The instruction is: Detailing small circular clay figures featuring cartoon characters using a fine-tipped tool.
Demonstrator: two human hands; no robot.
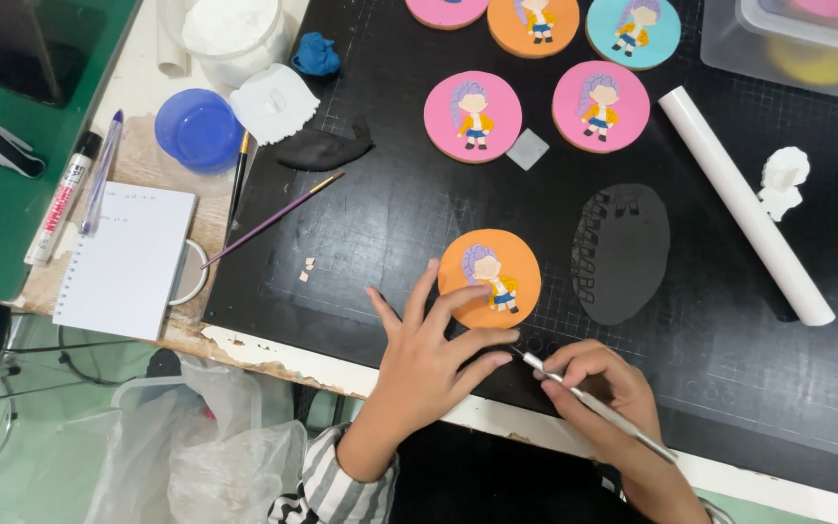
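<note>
Left hand (429,364) flat on black worktop (390,223), fingers touching orange disc (490,278). Right hand (598,383) gripping thin metal tool (594,406), tip near disc's lower edge.

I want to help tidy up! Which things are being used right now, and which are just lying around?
In use:
left hand on the orange disc with a figure
right hand holding a thin metal tool

Lying about:
white roller
paintbrush
notepad
blue lid
black clay sheet

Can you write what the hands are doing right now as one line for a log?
left hand: fingers on orange disc | right hand: holds metal tool | surface: black mat
</note>
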